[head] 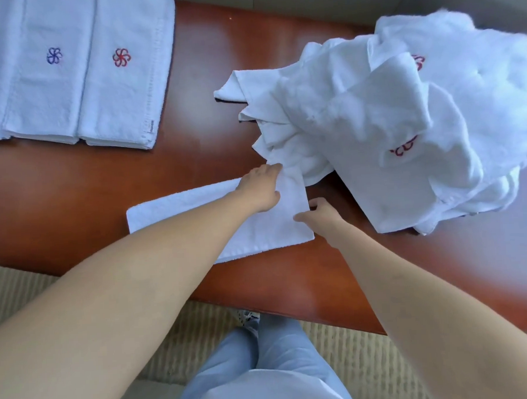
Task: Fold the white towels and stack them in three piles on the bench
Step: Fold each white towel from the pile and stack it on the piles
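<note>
On the bench [212, 64], three folded piles [66, 75] sit side by side at the far left. A loose heap of towels [405, 124] sprawls across the right side, well apart from them. Between the two, nearer the front edge, one towel [180, 209] lies flat, its right end touching the heap. The left hand [260, 187] rests on that end, the right hand [321, 214] just beside it at the towel's right edge.

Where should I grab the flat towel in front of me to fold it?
Probably grab the flat towel by its right-hand corners, coming from the right. That end lies free on the bench, and the left hand and right hand are already there. The left end lies flat, ready to fold onto.
</note>
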The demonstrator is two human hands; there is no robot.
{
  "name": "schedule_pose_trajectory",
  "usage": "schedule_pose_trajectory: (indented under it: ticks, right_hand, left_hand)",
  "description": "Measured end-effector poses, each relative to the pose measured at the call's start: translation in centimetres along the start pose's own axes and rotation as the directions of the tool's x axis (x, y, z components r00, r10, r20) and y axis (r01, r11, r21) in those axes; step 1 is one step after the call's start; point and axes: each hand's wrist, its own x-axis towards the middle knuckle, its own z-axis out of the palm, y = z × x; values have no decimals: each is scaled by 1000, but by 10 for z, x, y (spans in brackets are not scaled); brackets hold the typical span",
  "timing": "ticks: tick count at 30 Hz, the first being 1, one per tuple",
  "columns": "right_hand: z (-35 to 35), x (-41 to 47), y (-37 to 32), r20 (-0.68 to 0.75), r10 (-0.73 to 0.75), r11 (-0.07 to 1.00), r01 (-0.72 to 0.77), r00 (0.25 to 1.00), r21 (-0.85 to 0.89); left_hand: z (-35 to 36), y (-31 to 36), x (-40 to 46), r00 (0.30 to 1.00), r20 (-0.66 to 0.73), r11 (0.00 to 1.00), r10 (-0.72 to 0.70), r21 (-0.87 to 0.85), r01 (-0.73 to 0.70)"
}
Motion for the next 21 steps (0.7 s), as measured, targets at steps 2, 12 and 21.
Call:
schedule_pose_trajectory:
  ticks: [2,12,21]
  right_hand:
    - [-1,3,1,21,-9,1000,9,1000,-4]
    - [-3,6,-9,100,-51,972,73,994,-223]
    - [-29,-27,-52,221,-181,956,225,958,-191]
  left_hand:
    - [-4,12,14,1000,15,999,-4,41,3]
    - [-57,31,35,968,241,991,73,88,-97]
    - [-120,-9,-22,998,47,988,46,-150,-38]
